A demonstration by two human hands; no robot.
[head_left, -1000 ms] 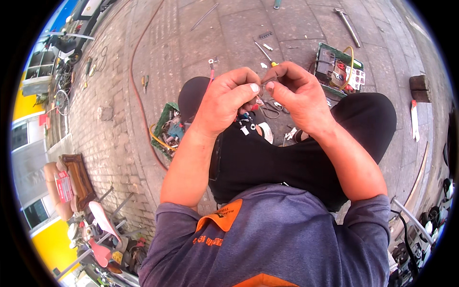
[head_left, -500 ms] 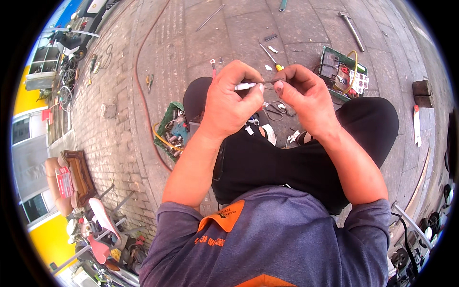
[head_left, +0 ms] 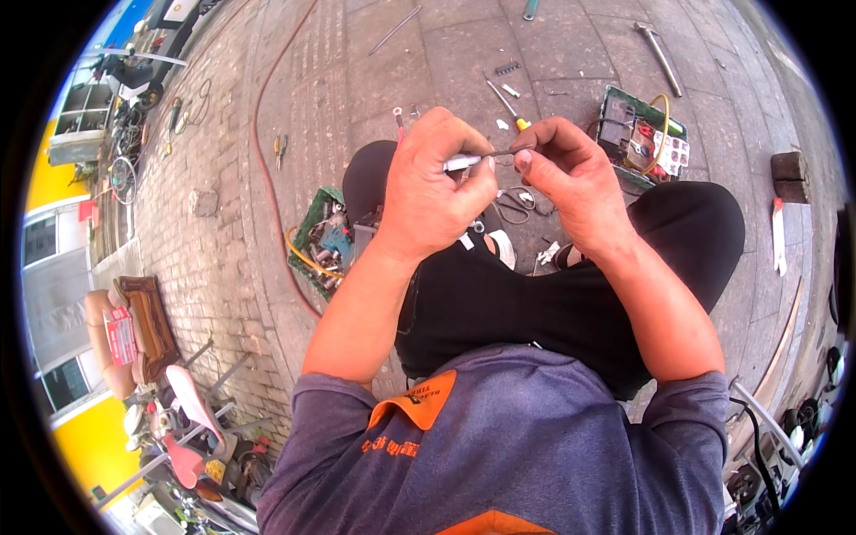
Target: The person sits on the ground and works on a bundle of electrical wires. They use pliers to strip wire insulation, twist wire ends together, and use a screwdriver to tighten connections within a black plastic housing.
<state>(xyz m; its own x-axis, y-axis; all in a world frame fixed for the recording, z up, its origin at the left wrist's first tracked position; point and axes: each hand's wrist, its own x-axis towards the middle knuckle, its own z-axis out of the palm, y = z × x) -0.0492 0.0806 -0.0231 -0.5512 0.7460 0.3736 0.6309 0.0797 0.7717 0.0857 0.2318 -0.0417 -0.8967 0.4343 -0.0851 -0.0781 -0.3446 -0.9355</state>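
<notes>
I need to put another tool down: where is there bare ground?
Bare paving shows between the reddish hose and thin metal rod, and between the right green crate and the wooden block. Left of the right hand, looped cable and white scraps crowd it.

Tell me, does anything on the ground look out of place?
Slightly: the hammer and yellow-handled screwdriver lie loose on the paving, outside the green crate at right, and might trip someone.
</notes>
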